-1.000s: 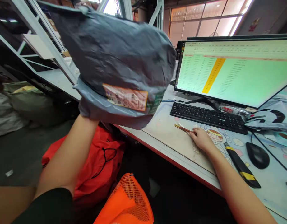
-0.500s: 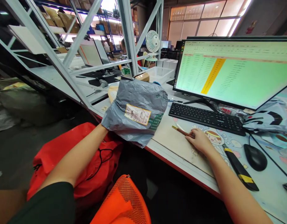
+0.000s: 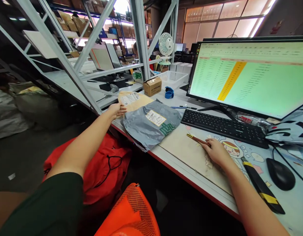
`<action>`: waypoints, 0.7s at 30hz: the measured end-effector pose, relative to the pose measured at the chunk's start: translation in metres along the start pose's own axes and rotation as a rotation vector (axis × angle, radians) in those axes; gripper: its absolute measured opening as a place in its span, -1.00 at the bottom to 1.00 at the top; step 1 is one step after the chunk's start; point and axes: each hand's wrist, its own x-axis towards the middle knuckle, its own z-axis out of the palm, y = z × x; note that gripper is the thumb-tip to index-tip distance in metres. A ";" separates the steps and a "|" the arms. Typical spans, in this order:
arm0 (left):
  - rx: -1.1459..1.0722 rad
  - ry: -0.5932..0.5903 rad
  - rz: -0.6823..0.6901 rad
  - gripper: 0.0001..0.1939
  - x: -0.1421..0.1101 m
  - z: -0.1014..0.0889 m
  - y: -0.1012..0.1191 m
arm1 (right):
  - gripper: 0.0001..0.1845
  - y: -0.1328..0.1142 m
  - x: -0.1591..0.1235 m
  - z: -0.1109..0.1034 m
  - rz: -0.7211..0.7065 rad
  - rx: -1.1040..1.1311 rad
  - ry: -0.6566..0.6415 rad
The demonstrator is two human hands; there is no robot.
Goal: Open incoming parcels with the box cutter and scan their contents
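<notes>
My left hand (image 3: pixel 117 110) has its fingers stretched out and holds nothing. It is beside the grey plastic mailing bag (image 3: pixel 139 123) and a yellow padded envelope (image 3: pixel 141 103); whether the fingertips touch either one I cannot tell. The grey bag lies on the desk with its white label facing up, and its near edge hangs over the front. In my right hand (image 3: pixel 216 150), resting on a beige board (image 3: pixel 176 144), is a slim brown stick with a gold tip (image 3: pixel 194 138), pinched between the fingers.
A black keyboard (image 3: pixel 222 127), a monitor (image 3: pixel 252 75) and a mouse (image 3: pixel 280 173) stand on the right. A black-and-yellow box cutter (image 3: pixel 262 185) lies near my right forearm. Behind the envelope are a small brown box (image 3: pixel 152 86) and a blue tape roll (image 3: pixel 169 93). Metal shelf posts (image 3: pixel 141 42) rise at the left.
My left hand has let go of the grey bag, which now lies flat on the desk. The padded envelope and the brown box behind it show more. My right hand keeps the brown stick.
</notes>
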 end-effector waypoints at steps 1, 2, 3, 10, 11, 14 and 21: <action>0.041 -0.010 -0.050 -0.67 0.008 0.004 -0.005 | -0.71 0.000 0.000 0.001 0.006 0.005 0.003; 0.081 -0.018 -0.089 -0.68 0.013 0.008 -0.009 | -0.70 0.000 0.000 0.001 0.014 0.013 0.007; 0.109 -0.027 -0.110 -0.70 0.014 0.015 -0.012 | -0.68 0.000 0.001 0.002 0.025 0.025 0.014; 0.687 -0.239 0.055 -0.14 -0.016 0.080 -0.022 | -0.61 -0.002 0.003 -0.003 0.071 0.180 0.116; 0.716 -0.238 0.003 -0.11 -0.017 0.087 -0.025 | -0.61 -0.002 0.003 -0.004 0.082 0.203 0.124; 0.690 -0.295 -0.096 -0.25 -0.014 0.095 -0.033 | -0.59 -0.002 0.004 -0.009 0.127 0.262 0.151; 0.453 -0.648 0.051 -0.58 -0.003 0.066 -0.020 | -0.68 -0.006 0.002 -0.024 0.134 0.337 0.468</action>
